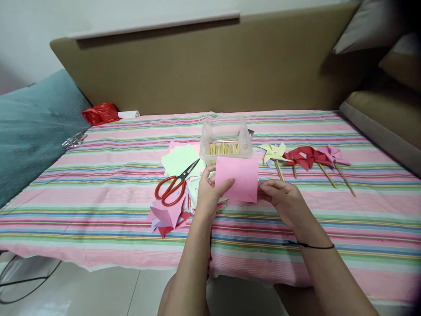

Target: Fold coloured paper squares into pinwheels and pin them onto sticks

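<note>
My left hand (pixel 210 191) grips a square of pink paper (pixel 240 177), its thumb across the front and its fingers behind. At the paper's lower right edge, the fingers of my right hand (pixel 279 195) are pinched together on it, partly hidden. Orange-handled scissors (pixel 173 186) lie open to the left, over light green paper sheets (pixel 180 160) and pink cut pieces (pixel 167 213). Behind the held square stands a clear plastic box (pixel 226 127) with many short wooden sticks (pixel 225 148). A stack of coloured paper is partly covered by my left hand.
Several paper pinwheels on sticks lie at right, among them a yellow one (pixel 274 152) and a pink one (pixel 331 153). A red plastic bag (pixel 101 114) sits far left. The striped cloth (pixel 98 184) covers the surface, with a sofa back (pixel 210 70) behind.
</note>
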Demonstrator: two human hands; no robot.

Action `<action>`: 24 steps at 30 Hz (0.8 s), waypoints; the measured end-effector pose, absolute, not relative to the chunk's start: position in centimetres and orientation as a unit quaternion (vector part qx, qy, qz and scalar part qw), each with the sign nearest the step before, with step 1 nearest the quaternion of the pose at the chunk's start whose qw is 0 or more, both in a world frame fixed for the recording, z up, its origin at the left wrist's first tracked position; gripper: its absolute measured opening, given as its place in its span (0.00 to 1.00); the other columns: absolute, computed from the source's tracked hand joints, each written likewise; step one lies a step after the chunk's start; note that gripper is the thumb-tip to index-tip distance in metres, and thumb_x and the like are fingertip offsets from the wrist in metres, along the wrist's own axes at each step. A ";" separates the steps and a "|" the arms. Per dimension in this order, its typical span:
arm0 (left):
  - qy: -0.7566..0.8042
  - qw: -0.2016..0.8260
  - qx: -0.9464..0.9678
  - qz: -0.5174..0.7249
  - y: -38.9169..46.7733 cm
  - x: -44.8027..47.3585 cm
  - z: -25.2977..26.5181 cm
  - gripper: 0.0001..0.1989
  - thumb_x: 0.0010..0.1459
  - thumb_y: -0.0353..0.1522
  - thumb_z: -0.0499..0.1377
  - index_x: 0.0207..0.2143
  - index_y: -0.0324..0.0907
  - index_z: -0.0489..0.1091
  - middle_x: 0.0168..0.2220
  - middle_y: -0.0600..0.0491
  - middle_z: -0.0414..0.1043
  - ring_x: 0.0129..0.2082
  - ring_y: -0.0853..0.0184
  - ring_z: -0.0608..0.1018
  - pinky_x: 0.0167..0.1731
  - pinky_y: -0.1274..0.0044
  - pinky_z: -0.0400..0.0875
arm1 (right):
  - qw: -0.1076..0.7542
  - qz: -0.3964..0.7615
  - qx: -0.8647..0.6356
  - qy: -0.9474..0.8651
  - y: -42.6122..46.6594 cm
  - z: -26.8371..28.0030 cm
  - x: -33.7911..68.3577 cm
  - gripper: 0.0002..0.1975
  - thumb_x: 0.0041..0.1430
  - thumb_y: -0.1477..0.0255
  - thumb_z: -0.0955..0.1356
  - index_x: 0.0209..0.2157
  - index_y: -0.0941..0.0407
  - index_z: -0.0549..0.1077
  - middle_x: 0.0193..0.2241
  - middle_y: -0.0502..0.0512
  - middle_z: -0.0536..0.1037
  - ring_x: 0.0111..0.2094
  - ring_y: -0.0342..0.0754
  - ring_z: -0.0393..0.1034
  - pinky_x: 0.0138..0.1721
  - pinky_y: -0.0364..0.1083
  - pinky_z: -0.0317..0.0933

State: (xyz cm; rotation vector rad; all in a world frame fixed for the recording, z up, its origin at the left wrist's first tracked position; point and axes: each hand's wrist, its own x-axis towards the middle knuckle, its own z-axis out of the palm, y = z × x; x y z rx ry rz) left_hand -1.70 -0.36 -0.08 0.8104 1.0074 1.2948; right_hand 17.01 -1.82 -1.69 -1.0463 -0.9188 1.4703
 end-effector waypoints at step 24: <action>0.467 0.609 0.431 0.474 -0.3 -0.1 -0.8 0.14 0.46 0.37 0.66 0.33 0.38 0.72 0.27 0.54 0.76 0.24 0.69 0.75 0.26 0.78 0.68 | 0.495 0.558 -0.516 -0.420 -1.8 -1.2 18.2 0.14 0.40 0.62 0.77 0.21 0.57 0.76 0.18 0.50 0.76 0.20 0.44 0.71 0.24 0.44 0.70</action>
